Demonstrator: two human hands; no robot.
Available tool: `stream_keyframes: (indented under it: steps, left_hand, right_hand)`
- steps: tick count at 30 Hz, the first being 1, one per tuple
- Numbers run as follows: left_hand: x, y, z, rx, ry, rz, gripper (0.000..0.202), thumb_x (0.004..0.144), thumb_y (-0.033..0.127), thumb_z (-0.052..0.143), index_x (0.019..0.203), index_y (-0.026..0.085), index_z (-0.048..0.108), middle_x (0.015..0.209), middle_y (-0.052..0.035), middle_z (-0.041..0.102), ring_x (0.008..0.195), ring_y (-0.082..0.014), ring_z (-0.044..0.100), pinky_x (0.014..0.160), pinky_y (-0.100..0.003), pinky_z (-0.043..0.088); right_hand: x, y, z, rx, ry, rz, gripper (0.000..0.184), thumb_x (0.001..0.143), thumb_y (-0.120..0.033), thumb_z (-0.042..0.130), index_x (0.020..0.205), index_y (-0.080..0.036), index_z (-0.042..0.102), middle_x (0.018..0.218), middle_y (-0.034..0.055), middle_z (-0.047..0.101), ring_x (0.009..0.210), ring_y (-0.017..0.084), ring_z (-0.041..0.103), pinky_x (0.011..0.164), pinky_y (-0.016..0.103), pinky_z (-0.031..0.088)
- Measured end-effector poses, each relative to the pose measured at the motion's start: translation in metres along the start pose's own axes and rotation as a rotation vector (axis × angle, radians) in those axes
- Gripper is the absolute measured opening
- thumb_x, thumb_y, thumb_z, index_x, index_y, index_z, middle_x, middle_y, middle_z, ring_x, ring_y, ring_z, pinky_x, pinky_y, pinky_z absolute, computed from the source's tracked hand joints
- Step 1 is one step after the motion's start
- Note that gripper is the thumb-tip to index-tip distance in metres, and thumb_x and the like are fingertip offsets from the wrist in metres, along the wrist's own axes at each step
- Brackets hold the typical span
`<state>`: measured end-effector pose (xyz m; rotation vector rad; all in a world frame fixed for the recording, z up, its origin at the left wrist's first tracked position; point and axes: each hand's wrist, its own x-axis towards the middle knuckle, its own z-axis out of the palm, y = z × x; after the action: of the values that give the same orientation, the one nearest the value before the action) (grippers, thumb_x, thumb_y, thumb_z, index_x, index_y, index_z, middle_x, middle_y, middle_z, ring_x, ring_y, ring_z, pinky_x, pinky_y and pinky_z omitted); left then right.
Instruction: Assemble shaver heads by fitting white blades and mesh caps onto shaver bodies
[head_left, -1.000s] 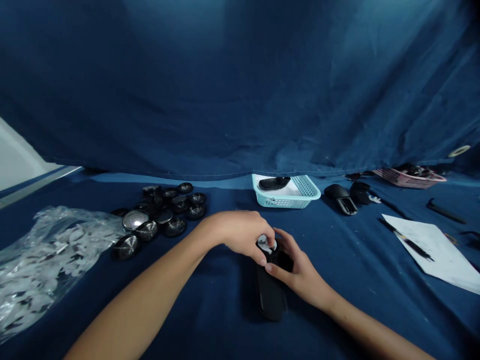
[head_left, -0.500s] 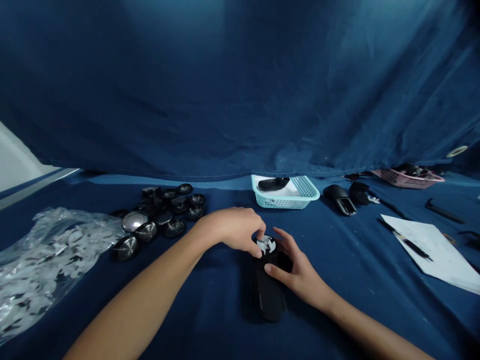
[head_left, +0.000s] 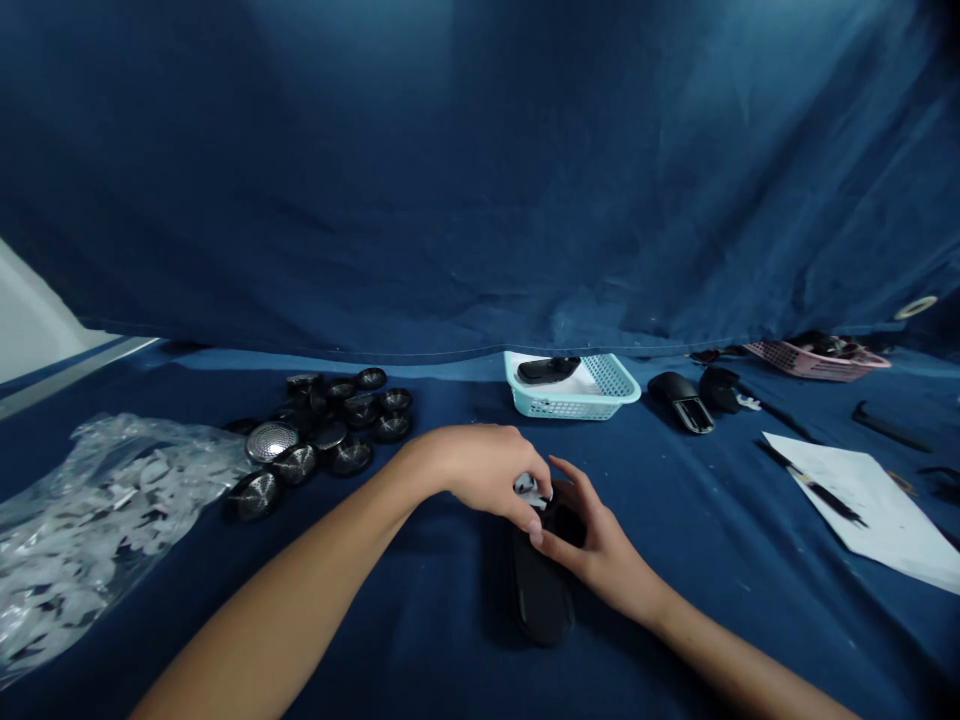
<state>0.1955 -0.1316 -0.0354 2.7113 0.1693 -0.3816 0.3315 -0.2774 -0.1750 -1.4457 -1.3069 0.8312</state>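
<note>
A long black plastic casing point(head_left: 541, 598) with a rounded near end lies on the blue cloth in front of me. At its far end sits a round part with a white plastic piece point(head_left: 529, 486), partly covered by my fingers. My left hand point(head_left: 491, 470) reaches over from the left, its thumb and fingers bent around the white piece. From the right, my right hand point(head_left: 600, 545) grips the casing's far end, thumb on the near side and fingers beyond. The two thumb tips meet or nearly meet. Exactly what lies between my left fingertips is hidden.
Several round black caps point(head_left: 351, 456) lie left of my hands, beside a clear bag point(head_left: 112, 520) of small white pieces. A light-blue basket point(head_left: 577, 405) holds a black part. Rightward are a black mouse-shaped part point(head_left: 679, 400), white paper point(head_left: 892, 510) with a thin tool, and a pink basket point(head_left: 825, 362).
My left hand has shifted slightly right, its fingers now curling further over the white piece and its thumb meeting the right thumb. The right hand stays nearly still.
</note>
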Motion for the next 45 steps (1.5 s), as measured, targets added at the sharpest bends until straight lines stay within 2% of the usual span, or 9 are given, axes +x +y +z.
stream_keyframes:
  steps: [4,9,15,21,29,33,38,45]
  left_hand:
    - [0.0007,-0.0032,-0.0001,0.045,0.010,-0.021,0.040,0.076,0.041,0.071,0.114,0.029,0.067,0.075,0.0014,0.068,0.067,-0.0158,0.060,0.054,-0.023,0.036]
    - [-0.0012,-0.0035,-0.0013,0.121,0.031,-0.105,0.039,0.075,0.045,0.072,0.111,0.032,0.068,0.070,0.0021,0.066,0.065,-0.0180,0.060,0.060,-0.026,0.038]
    - [-0.0002,-0.0037,-0.0003,0.174,0.056,-0.148,0.045,0.073,0.047,0.073,0.114,0.029,0.065,0.073,0.0006,0.067,0.067,-0.0191,0.060,0.063,-0.028,0.039]
    - [-0.0005,-0.0030,-0.0018,0.154,0.035,-0.154,0.032,0.073,0.047,0.073,0.095,0.024,0.070,0.071,0.0002,0.067,0.065,-0.0178,0.059,0.058,-0.027,0.037]
    - [0.0008,0.0021,-0.0016,0.094,0.047,-0.069,0.022,0.077,0.042,0.071,0.086,0.021,0.073,0.063,0.0017,0.065,0.058,-0.0138,0.056,0.055,-0.024,0.035]
    - [0.0027,0.0000,-0.0004,0.053,0.053,-0.013,0.023,0.077,0.040,0.072,0.092,0.022,0.074,0.067,0.0016,0.066,0.057,-0.0124,0.056,0.056,-0.023,0.036]
    - [0.0053,-0.0026,0.0030,-0.021,0.025,0.039,0.034,0.077,0.041,0.072,0.106,0.023,0.070,0.073,0.0016,0.067,0.061,-0.0132,0.058,0.053,-0.023,0.037]
    - [0.0054,-0.0061,0.0049,0.095,0.064,-0.073,0.045,0.073,0.047,0.072,0.113,0.027,0.065,0.078,0.0002,0.068,0.066,-0.0176,0.059,0.054,-0.026,0.036]
  right_hand:
    - [0.0000,0.0000,-0.0002,0.000,-0.001,-0.003,0.078,0.084,-0.030,0.069,0.145,-0.028,0.022,0.132,0.0066,0.055,0.122,0.022,0.053,0.108,0.041,0.038]
    - [-0.0013,-0.0015,-0.0009,-0.008,0.002,0.008,0.077,0.083,-0.031,0.070,0.144,-0.030,0.022,0.131,0.0059,0.056,0.122,0.022,0.052,0.108,0.043,0.037]
    - [-0.0014,0.0001,-0.0008,-0.005,-0.004,-0.004,0.077,0.084,-0.031,0.069,0.144,-0.031,0.021,0.131,0.0052,0.055,0.122,0.021,0.052,0.108,0.042,0.037]
    - [-0.0016,0.0002,-0.0004,-0.003,-0.003,-0.013,0.077,0.084,-0.030,0.068,0.145,-0.030,0.021,0.130,0.0058,0.056,0.121,0.022,0.053,0.107,0.042,0.037]
    - [-0.0010,0.0015,-0.0014,-0.012,-0.003,-0.007,0.077,0.084,-0.032,0.068,0.145,-0.030,0.021,0.131,0.0060,0.055,0.122,0.022,0.053,0.108,0.042,0.037]
    - [-0.0008,0.0021,-0.0013,-0.026,0.004,-0.012,0.077,0.084,-0.032,0.069,0.145,-0.028,0.021,0.131,0.0073,0.056,0.122,0.023,0.053,0.109,0.043,0.037]
    - [-0.0011,0.0018,-0.0007,-0.020,0.002,-0.019,0.076,0.084,-0.031,0.068,0.145,-0.027,0.022,0.134,0.0085,0.054,0.123,0.024,0.052,0.108,0.044,0.038]
    - [-0.0015,0.0038,-0.0009,-0.029,-0.006,-0.034,0.076,0.085,-0.032,0.067,0.145,-0.027,0.022,0.133,0.0093,0.054,0.123,0.024,0.053,0.109,0.045,0.038]
